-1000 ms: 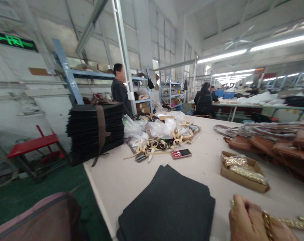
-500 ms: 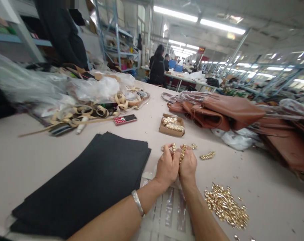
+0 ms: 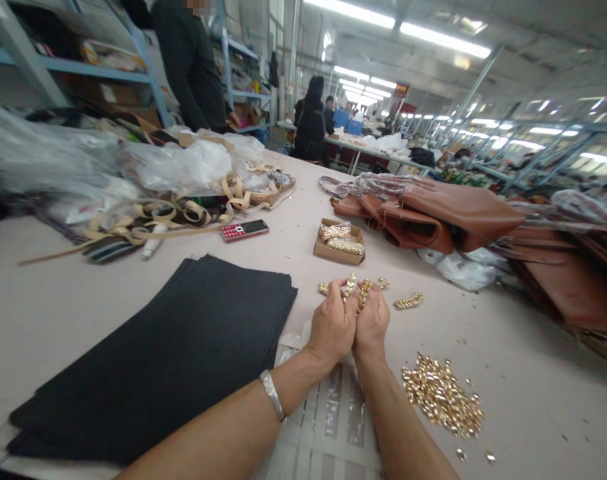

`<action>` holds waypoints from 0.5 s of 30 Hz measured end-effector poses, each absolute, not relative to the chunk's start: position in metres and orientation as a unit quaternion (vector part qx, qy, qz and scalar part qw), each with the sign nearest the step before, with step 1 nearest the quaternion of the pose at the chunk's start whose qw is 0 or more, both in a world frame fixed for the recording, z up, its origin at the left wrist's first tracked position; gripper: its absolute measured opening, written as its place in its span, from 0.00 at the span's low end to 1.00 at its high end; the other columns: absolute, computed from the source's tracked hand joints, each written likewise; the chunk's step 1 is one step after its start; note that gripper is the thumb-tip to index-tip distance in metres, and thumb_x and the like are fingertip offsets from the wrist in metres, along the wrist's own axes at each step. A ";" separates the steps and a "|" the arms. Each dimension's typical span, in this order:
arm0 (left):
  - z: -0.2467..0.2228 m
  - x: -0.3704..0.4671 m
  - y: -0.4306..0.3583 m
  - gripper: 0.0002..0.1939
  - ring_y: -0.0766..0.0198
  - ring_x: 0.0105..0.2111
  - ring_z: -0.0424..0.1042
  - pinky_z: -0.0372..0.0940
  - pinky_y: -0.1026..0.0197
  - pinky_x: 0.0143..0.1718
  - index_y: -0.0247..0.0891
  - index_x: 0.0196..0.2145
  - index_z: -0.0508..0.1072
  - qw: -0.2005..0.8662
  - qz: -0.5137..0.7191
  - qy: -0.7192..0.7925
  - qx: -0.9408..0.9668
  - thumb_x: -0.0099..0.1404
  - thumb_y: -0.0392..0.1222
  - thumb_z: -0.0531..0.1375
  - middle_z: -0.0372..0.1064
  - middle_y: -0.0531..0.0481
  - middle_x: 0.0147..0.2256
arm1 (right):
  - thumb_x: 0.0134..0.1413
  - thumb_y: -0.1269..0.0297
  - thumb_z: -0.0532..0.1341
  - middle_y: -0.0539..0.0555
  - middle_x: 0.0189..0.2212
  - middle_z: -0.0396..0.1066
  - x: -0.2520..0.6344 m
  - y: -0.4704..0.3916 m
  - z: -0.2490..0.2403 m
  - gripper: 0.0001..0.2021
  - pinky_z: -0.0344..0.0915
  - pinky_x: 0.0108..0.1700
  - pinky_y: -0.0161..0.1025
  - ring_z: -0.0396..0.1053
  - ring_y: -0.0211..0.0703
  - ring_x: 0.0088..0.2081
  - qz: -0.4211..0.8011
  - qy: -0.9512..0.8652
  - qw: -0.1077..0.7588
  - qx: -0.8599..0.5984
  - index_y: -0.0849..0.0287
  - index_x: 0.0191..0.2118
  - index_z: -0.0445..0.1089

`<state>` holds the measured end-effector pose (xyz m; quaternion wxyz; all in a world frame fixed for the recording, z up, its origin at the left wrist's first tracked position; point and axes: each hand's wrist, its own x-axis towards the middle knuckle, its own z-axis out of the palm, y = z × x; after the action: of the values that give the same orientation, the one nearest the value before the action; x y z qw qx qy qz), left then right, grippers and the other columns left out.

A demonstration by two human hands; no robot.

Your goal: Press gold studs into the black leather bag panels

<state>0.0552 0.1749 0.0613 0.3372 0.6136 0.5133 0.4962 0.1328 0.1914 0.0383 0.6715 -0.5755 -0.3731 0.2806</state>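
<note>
My left hand (image 3: 333, 327) and my right hand (image 3: 372, 323) meet over the table, closed around strips of gold metal studs (image 3: 364, 291). One strip shows at the fingertips of each hand; the palms hide the rest. More short stud strips lie just beyond my hands, and another gold strip (image 3: 408, 301) rests to the right. A heap of loose gold studs (image 3: 443, 395) is spread beside my right forearm. Under my wrists lies a clear plastic sheet with pale strips (image 3: 328, 417). Past my hands stands a small cardboard box (image 3: 339, 253) with bagged gold studs inside.
A stack of black sheets (image 3: 153, 360) lies on the left, with a red phone (image 3: 244, 230) behind it. Plastic bags (image 3: 178, 163) and tan straps pile up at the far left. Brown leather bags (image 3: 453, 210) fill the right side. A person (image 3: 188, 67) stands behind the table.
My hands stay together, the gold strips at the fingertips shifting slightly. The whole view has moved a little, and the person at the back left stands further right.
</note>
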 end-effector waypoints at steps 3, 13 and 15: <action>0.061 0.056 0.174 0.16 0.52 0.43 0.74 0.66 0.52 0.44 0.38 0.52 0.62 0.333 0.500 0.501 0.623 0.71 0.48 0.50 0.74 0.41 0.43 | 0.59 0.43 0.50 0.61 0.38 0.75 0.133 0.190 0.041 0.27 0.65 0.48 0.44 0.72 0.48 0.41 0.254 -0.396 0.667 -0.577 0.64 0.39 0.72; 0.056 0.056 0.176 0.15 0.55 0.46 0.73 0.65 0.54 0.47 0.38 0.54 0.62 0.320 0.521 0.468 0.637 0.70 0.41 0.50 0.72 0.42 0.48 | 0.58 0.44 0.50 0.58 0.34 0.75 0.133 0.189 0.051 0.27 0.67 0.41 0.42 0.72 0.46 0.35 0.285 -0.348 0.680 -0.580 0.65 0.40 0.72; 0.057 0.057 0.176 0.17 0.55 0.47 0.72 0.65 0.54 0.48 0.38 0.55 0.60 0.322 0.527 0.466 0.633 0.70 0.41 0.51 0.71 0.41 0.49 | 0.59 0.45 0.49 0.57 0.31 0.75 0.132 0.189 0.053 0.26 0.68 0.39 0.41 0.72 0.45 0.33 0.303 -0.312 0.685 -0.585 0.66 0.41 0.72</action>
<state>0.0571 0.1758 0.0566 0.3220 0.6334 0.4659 0.5272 0.1324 0.1887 0.0535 0.6848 -0.5847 -0.3116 0.3035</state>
